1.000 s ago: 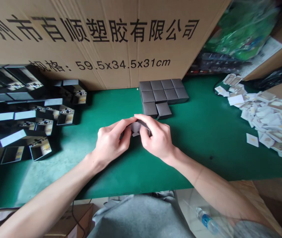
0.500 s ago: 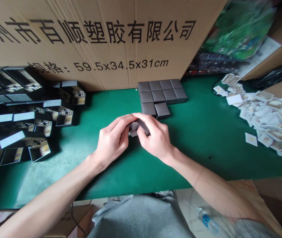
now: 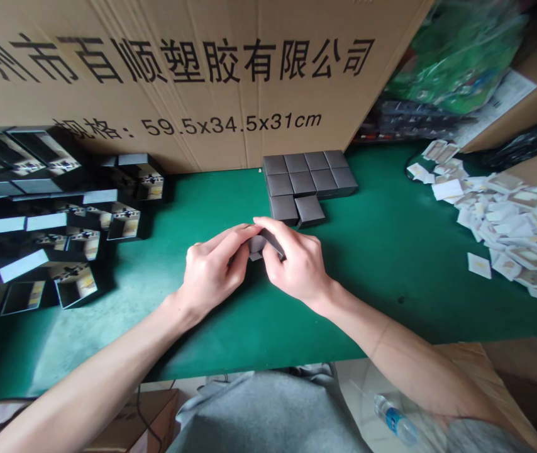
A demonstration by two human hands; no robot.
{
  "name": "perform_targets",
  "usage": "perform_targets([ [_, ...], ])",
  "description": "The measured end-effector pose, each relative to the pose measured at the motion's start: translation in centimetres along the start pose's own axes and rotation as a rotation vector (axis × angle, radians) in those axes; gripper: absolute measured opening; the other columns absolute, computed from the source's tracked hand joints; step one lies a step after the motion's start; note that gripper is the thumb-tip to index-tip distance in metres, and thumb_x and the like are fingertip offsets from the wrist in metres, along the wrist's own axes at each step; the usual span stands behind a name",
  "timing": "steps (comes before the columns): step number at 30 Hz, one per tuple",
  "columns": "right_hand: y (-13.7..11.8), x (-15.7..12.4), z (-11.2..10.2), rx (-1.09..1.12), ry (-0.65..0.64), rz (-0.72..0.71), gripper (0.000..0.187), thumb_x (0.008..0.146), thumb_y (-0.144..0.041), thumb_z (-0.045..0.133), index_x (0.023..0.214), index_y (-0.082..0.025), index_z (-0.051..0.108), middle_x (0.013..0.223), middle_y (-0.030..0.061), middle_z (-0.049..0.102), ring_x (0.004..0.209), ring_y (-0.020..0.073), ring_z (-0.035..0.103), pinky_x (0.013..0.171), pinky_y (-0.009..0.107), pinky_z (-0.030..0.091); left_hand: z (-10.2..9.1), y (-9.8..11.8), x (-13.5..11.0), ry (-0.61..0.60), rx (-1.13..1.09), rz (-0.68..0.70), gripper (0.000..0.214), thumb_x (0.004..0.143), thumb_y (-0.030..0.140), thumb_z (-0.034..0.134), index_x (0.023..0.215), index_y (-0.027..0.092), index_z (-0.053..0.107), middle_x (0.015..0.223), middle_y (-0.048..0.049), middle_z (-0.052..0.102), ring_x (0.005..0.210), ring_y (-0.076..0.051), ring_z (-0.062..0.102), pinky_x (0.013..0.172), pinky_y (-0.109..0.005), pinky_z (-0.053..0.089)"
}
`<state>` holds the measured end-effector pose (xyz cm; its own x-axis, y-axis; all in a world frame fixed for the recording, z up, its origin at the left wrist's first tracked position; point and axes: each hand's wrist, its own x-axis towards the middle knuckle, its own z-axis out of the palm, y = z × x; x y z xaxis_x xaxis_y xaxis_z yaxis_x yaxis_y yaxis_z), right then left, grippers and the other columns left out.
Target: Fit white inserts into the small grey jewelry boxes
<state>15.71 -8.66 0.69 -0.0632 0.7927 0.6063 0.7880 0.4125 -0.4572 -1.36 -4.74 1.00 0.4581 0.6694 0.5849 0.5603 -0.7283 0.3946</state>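
Gripping box in both hands: left hand closed on its left end, right hand closed on its right end, with fingertips met over the top. Held just in front of block of closed boxes, low over mat; cannot tell whether touching it. Shows a pale flap poking out underneath, between the thumbs.

Risks, as judged:

Creasing or tearing of flap if pushed in askew, owing to thumbs working out of sight beneath box.

Denting of thin card walls, owing to squeeze from both ends at once.

Slipping out of a fingertip-only hold and dropping to mat, owing to small contact area.

Nudging front row of block out of line, owing to knuckles working so near it; front right piece there already sits slightly skew.

Pushing block back offers no relief: carton stands right behind block.

Mixing with open boxes, well left of block, or with cards, well right of block, rated unlikely given the gaps.
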Motion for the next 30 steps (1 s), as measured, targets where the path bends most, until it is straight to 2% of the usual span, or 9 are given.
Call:
perform_targets([
  [6,-0.11,0.01,-0.04,0.022,0.021,-0.008,0.034,0.096,-0.014,0.045,0.124,-0.021,0.062,0.117,0.003,0.075,0.1,0.0149,0.074,0.091,0.023,0.06,-0.06,-0.04,-0.02,0.007,0.001,0.002,0.031,0.095,0.014,0.05,0.116,0.023,0.071,0.11,-0.0035,0.078,0.099,-0.016,0.075,0.081,-0.021,0.06],
  [11,0.11,0.01,-0.01,0.029,-0.004,0.025,0.042,0.096,-0.015,0.044,0.136,-0.019,0.055,0.122,0.0055,0.073,0.099,0.0165,0.074,0.096,0.027,0.06,-0.15,0.2,0.22,0.002,-0.04,-0.013,0.037,0.095,0.014,0.05,0.127,0.022,0.065,0.104,-0.0027,0.078,0.08,-0.011,0.074,0.071,-0.016,0.056],
  [17,0.28,-0.07,0.17,0.044,0.0,0.026,0.043,0.095,-0.017,0.046,0.137,-0.02,0.053,0.123,0.0056,0.072,0.101,0.0174,0.073,0.097,0.029,0.06,-0.11,0.23,0.16,0.007,-0.011,-0.022,0.036,0.092,0.014,0.053,0.125,0.021,0.064,0.096,-0.0013,0.078,0.065,-0.008,0.069,0.063,-0.016,0.052],
  [23,0.03,0.0,0.06,0.042,0.003,0.049,0.04,0.093,-0.015,0.046,0.132,-0.019,0.057,0.12,0.0058,0.073,0.102,0.0172,0.073,0.096,0.028,0.06,-0.18,0.21,0.22,0.024,-0.014,0.014,0.035,0.09,0.011,0.057,0.122,0.022,0.066,0.091,0.0014,0.078,0.065,-0.007,0.069,0.063,-0.014,0.05],
  [30,-0.02,-0.01,-0.17,0.07,-0.014,0.08,0.04,0.094,-0.015,0.047,0.132,-0.022,0.057,0.123,0.0037,0.073,0.099,0.0169,0.074,0.094,0.028,0.061,-0.23,0.07,0.43,0.02,-0.048,0.039,0.024,0.09,0.007,0.058,0.107,0.02,0.068,0.104,-0.0013,0.079,0.079,-0.009,0.075,0.071,-0.013,0.055],
])
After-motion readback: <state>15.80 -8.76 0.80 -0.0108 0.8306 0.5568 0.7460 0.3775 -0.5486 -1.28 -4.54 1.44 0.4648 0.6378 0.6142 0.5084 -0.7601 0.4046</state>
